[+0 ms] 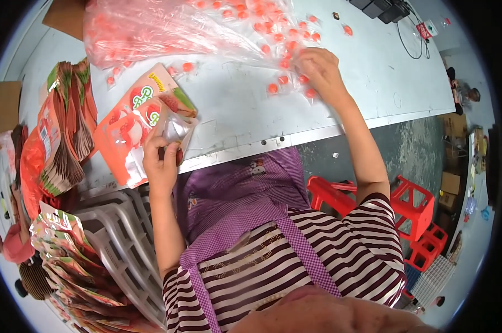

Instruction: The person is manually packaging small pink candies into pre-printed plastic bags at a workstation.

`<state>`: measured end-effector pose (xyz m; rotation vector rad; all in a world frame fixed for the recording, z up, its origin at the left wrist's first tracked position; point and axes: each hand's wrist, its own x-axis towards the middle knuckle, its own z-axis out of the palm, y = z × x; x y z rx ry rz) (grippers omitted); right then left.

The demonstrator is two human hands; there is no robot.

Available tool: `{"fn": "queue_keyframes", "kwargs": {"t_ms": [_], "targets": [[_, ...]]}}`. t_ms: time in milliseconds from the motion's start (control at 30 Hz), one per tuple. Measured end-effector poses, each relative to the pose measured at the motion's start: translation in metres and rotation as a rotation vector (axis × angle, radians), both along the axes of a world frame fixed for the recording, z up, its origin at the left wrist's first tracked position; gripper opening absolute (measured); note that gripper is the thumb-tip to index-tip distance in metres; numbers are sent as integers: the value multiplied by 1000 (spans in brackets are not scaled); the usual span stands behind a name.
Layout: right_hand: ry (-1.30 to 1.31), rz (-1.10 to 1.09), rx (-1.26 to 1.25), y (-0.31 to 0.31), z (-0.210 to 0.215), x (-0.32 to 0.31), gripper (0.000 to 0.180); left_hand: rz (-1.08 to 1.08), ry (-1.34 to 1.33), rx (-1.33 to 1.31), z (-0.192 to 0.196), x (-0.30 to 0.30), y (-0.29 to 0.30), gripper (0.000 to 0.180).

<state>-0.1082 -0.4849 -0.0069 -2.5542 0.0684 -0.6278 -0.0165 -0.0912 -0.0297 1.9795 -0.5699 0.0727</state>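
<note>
My left hand (163, 158) is closed on the edge of a red and pink pouch (176, 129) near the table's front edge. Its mouth gapes, showing a silvery inside. Beneath it lies another printed pouch (118, 133), flat on the table. Over at the table's middle right, my right hand (322, 72) curls its fingers down among small orange-red candies in clear wrappers (283, 80). What those fingertips pinch, if anything, is hidden. A large clear plastic bag (151, 33) of the same candies spreads across the back, with loose ones around its opening.
Stacked pouches (68, 122) stand on the left of the table. Filled-looking pouches (73, 261) lean by grey plastic crates (118, 238) at lower left. Red stools (412, 208) stand on the floor at right. Black devices with a cable (381, 8) sit at the back right.
</note>
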Motion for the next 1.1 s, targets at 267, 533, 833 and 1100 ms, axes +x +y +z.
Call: {"fn": "queue_keyframes", "kwargs": {"t_ms": [267, 533, 833, 1100], "targets": [[-184, -408, 40, 8, 12, -41, 19, 5, -32, 16, -10, 2, 6, 14], [-143, -494, -102, 54, -5, -88, 30, -2, 24, 0, -8, 0, 6, 13], [74, -432, -197, 92, -5, -73, 34, 1, 106, 69, -11, 3, 12, 16], [-30, -87, 125, 142, -10, -41, 39, -11, 15, -10, -14, 4, 10, 14]]}}
